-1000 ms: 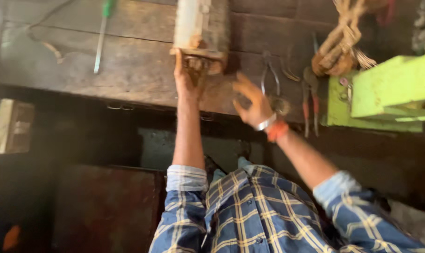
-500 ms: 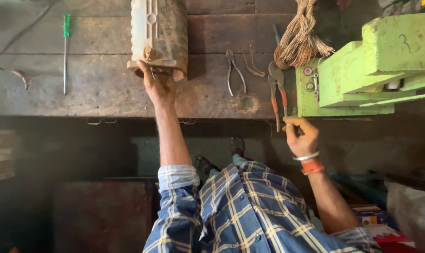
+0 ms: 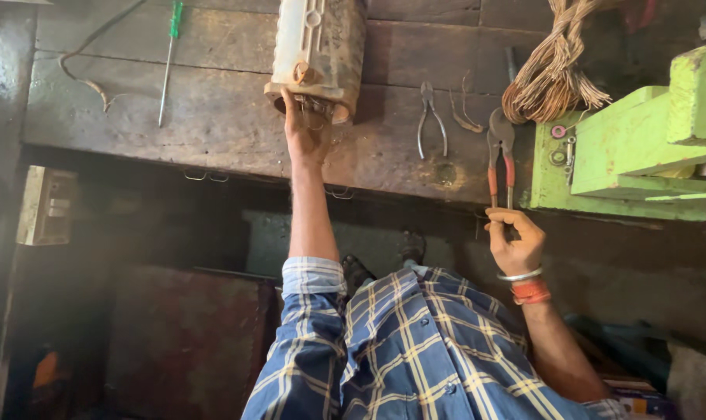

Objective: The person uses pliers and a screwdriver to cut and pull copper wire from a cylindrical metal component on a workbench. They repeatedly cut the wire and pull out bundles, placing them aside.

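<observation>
Two hands work at a worn wooden surface (image 3: 213, 124): the left hand (image 3: 306, 132), at top centre, curls its fingers into the open end of a grimy metal motor housing (image 3: 318, 54). The right hand (image 3: 515, 241), centre right, pinches closed on the handles of red-handled pliers (image 3: 499, 159), beside a coil of copper wire (image 3: 551, 70).

Light: daylight falls bright on my workbench (image 3: 213, 124) from upper right | Glare: green machine (image 3: 633, 155) and the pale motor casing (image 3: 318, 47) nearly wash out | Shadow: under the bench it is dark, detail lost at lower left | Focus: centre sharp, corners soft and slightly stretched.
</observation>
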